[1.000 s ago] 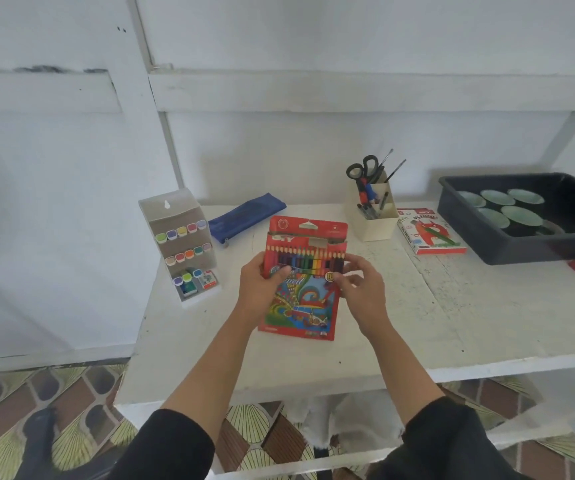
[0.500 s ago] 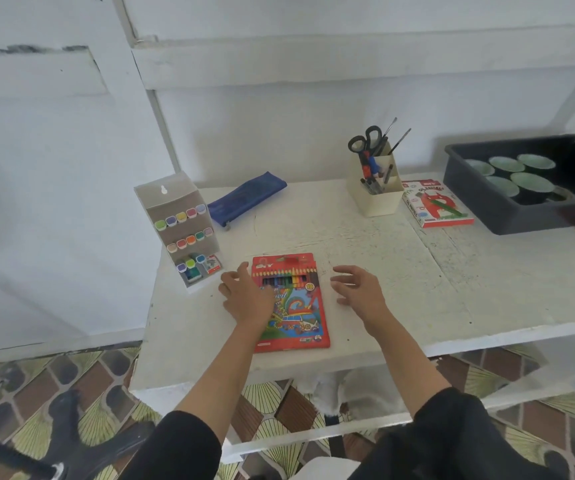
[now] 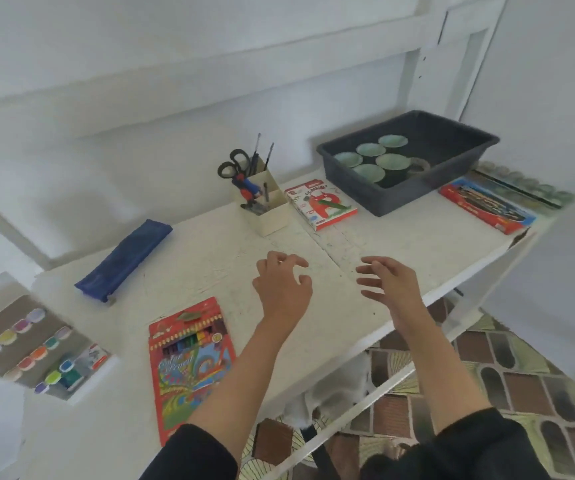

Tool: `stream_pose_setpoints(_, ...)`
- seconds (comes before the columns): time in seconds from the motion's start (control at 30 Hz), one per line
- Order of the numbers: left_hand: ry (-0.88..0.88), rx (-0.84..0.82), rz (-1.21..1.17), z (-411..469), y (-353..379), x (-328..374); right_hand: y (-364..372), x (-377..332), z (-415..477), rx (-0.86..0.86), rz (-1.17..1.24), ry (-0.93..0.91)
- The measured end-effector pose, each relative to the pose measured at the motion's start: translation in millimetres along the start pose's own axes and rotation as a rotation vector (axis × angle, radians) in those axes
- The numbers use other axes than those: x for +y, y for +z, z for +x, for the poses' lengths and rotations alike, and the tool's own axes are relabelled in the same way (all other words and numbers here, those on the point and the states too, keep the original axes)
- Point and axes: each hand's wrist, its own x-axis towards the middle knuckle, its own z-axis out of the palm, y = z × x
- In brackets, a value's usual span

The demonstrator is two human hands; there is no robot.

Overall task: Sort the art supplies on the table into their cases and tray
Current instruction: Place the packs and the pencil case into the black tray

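While left hand [image 3: 281, 289] and right hand [image 3: 388, 289] hover empty, fingers loosely parted, the colour pencil box [image 3: 189, 368] looks packed, but the oil pastels box [image 3: 320, 204] likely remains

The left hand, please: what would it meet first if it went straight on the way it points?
Most likely the oil pastel box, flat on the table beyond the left hand, just right of the pen holder. Depth is unclear, so it might brush the holder instead.
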Motion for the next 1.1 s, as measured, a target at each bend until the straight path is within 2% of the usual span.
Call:
stream_pose_setpoints(0.13,0.017,-0.096,0.016,21.5,55.6,65.8,-55.5,-12.2,33.3,0.136,0.007,0.002)
stream_pose_setpoints(0.3,0.112,-0.215,-0.12,40.4,130.7,155.1,-144.4,-28.8,79.5,0.237,0.003,-0.016)
stream_pose_setpoints(0.43,0.119,-0.344,-0.283,56.7,184.0,221.4,-230.7,-37.7,122.5,0.33,-0.053,0.009)
stream_pose_setpoints(0.6,0.051,-0.432,-0.379,84.7,252.8,300.4,-325.9,-45.2,181.8,0.313,-0.347,-0.016)
stream_pose_setpoints(0.8,0.025,-0.482,-0.348,124.8,307.2,360.4,-387.8,-54.5,259.2,0.239,-0.853,-0.209)
stream_pose_setpoints(0.87,-0.037,-0.522,-0.356,138.7,321.0,372.3,-397.3,-61.1,287.6,0.216,-0.964,-0.221)
stream_pose_setpoints(0.93,-0.179,-0.57,-0.39,154.5,334.5,380.1,-397.0,-68.2,312.2,0.208,-1.041,-0.203)
stream_pose_setpoints(1.03,-0.502,-0.677,-0.595,174.7,357.7,388.7,-389.2,-67.5,345.6,0.101,-1.229,-0.088)
stream_pose_setpoints(1.1,-0.63,-0.703,-0.767,183.3,372.0,391.9,-382.6,-60.3,361.6,0.003,-1.32,-0.036)
